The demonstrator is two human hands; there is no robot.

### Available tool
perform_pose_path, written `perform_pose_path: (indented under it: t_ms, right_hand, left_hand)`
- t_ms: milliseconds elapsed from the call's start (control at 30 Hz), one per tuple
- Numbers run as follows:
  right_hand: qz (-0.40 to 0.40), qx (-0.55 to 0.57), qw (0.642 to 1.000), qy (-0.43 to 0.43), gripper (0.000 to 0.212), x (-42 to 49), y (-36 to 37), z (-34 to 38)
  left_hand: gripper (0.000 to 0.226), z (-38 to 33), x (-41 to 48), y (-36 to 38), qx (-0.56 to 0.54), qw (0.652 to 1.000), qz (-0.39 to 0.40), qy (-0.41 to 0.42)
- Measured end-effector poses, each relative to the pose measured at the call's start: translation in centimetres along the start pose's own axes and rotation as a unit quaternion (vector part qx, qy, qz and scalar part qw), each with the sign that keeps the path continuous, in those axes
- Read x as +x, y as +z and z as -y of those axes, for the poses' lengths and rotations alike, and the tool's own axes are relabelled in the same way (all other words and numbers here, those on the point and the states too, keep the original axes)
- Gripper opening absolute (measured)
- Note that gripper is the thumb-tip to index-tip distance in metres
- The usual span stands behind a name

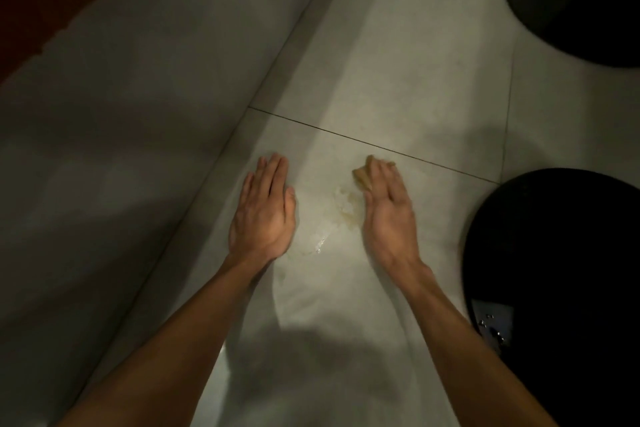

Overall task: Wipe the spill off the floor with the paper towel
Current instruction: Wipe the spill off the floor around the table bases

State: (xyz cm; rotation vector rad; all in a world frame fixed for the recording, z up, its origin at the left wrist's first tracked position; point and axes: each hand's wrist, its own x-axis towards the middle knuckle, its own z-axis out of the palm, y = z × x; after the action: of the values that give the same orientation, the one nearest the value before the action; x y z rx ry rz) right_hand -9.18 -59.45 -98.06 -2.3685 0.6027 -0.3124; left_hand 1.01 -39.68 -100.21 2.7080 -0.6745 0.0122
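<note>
A pale yellowish spill (pixel 341 210) lies on the light tiled floor (pixel 398 80), between my two hands, with a wet streak trailing down to the left. My right hand (pixel 388 204) presses a crumpled, stained paper towel (pixel 362 177) flat on the floor at the spill's upper right edge; most of the towel is hidden under my fingers. My left hand (pixel 265 208) rests flat on the tile to the left of the spill, fingers together, holding nothing.
A grey wall or baseboard (pixel 138 97) runs diagonally along the left. Two round black bases stand on the right, one far (pixel 571 3), one near (pixel 554 270) with a metal plate and bolts. A grout line crosses just beyond my hands.
</note>
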Motion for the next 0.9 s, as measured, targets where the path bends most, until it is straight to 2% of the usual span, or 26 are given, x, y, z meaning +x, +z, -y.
perform_pose_path:
  t_ms: [100,167,233,367,433,500,567,667,767,900]
  right_hand:
    - [0.000,0.053,0.997,-0.048,0.039,0.2,-1.9,-0.2]
    - [-0.046,0.101,0.994,-0.002,0.032,1.4,-3.8,-1.1]
    - [-0.061,0.133,0.988,0.050,0.033,2.9,-5.3,-1.6]
    - [-0.108,0.011,0.993,0.049,0.044,4.3,-6.5,-3.8]
    - [-0.127,0.000,0.991,0.050,0.050,4.8,-6.8,-4.7]
    - [-0.113,-0.006,0.992,0.051,0.050,4.9,-6.8,-5.0]
    - [-0.058,-0.024,0.997,0.052,0.047,4.7,-6.2,-4.7]
    - [-0.015,-0.071,0.995,0.064,0.063,3.3,-4.9,-3.8]
    - [-0.022,-0.067,0.997,0.008,0.060,1.6,-4.1,-2.7]
    - [0.035,-0.032,0.991,-0.128,0.051,0.1,-3.5,-1.8]
  left_hand:
    - [0.058,0.0,-0.1,-0.1,0.000,1.000,0.005,0.000]
    - [0.058,0.1,-0.1,-0.1,0.001,1.000,0.005,-0.001]
    - [0.058,0.2,0.0,-0.1,0.001,1.000,0.002,0.001]
    - [0.058,0.1,0.0,-0.1,0.000,1.000,0.004,0.000]
    - [0.058,0.1,0.0,-0.1,-0.001,1.000,0.007,-0.001]
    - [0.058,0.1,0.0,-0.1,-0.003,1.000,0.008,-0.001]
    - [0.058,0.1,0.0,-0.1,-0.005,1.000,0.004,-0.002]
    - [0.058,0.1,0.0,0.0,0.000,1.000,-0.002,-0.001]
    - [0.058,0.0,0.0,0.0,0.001,1.000,-0.006,0.001]
    - [0.058,0.0,-0.2,-0.2,-0.001,1.000,-0.003,0.005]
